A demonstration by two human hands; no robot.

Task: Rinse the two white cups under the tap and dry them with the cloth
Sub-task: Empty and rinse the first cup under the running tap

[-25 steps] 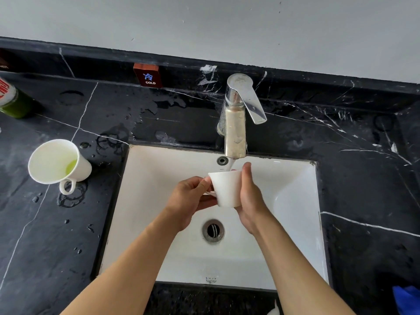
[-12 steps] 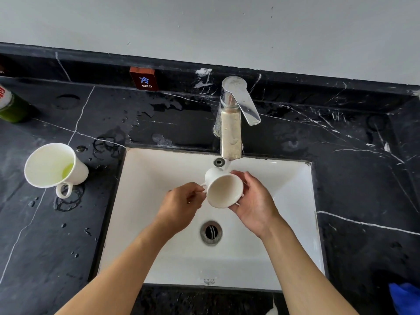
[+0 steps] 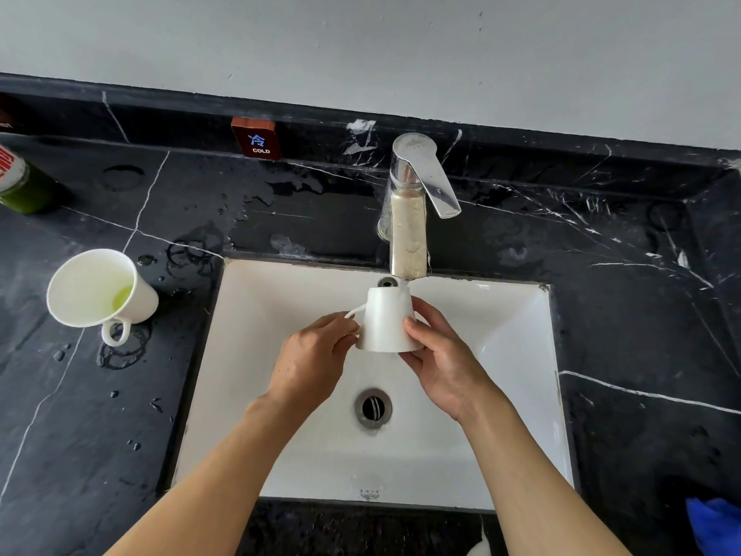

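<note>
I can read one sign: a small dark red tag (image 3: 256,139) on the black backsplash (image 3: 168,118), left of the tap, bears a blue Chinese character 冷 above the white word "COLD". The red-and-white label on the green bottle (image 3: 18,182) is cut off and unreadable.

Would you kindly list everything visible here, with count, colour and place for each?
held cup: one, white, upside down under the tap, over the sink
second cup: one, white with greenish liquid inside, counter left of the sink
tap: one, chrome, behind the sink, water running
sink: one, white, centre
counter: one, black marble, wet patches
COLD sign: one, brown, back ledge
cloth: one, blue, bottom right edge
bottle: one, green, far left
left hand: pinches the cup's handle
right hand: grips the cup's wall
</note>
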